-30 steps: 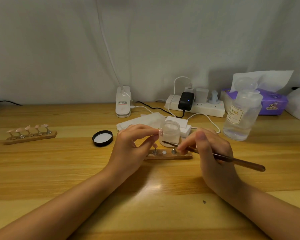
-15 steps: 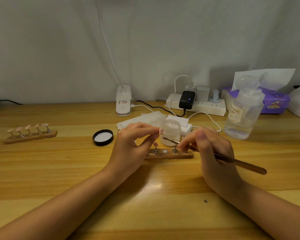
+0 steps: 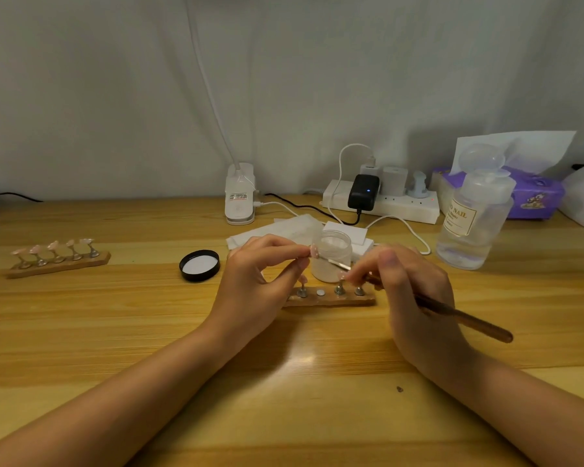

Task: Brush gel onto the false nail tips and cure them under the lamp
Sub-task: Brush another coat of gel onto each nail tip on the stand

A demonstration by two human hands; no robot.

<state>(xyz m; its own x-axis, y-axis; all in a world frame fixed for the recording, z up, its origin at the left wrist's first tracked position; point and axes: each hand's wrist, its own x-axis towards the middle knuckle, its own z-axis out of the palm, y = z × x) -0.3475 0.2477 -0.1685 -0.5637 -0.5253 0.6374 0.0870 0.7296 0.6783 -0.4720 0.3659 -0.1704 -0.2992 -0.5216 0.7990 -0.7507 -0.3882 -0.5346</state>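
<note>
My left hand (image 3: 257, 281) pinches a pink false nail tip (image 3: 315, 252) on its small stand, lifted in front of the open gel jar (image 3: 331, 256). In my right hand (image 3: 408, 291) is a wooden-handled brush (image 3: 466, 320), its thin metal tip touching the held nail. Below them lies a wooden holder (image 3: 331, 298) with metal pegs, one empty white spot and two or three nail tips. A second wooden holder (image 3: 58, 259) with several pink tips sits far left.
The jar's black lid (image 3: 199, 265) lies left of my left hand. A white clip lamp (image 3: 239, 198), a power strip (image 3: 381, 202) with chargers and cables, white wipes (image 3: 277, 230), a clear pump bottle (image 3: 474, 220) and a purple tissue pack (image 3: 533, 197) line the back of the wooden table (image 3: 115, 332).
The brush tip has risen from near the lower holder up to the nail tip held by my left hand. My left hand has stayed about where it was.
</note>
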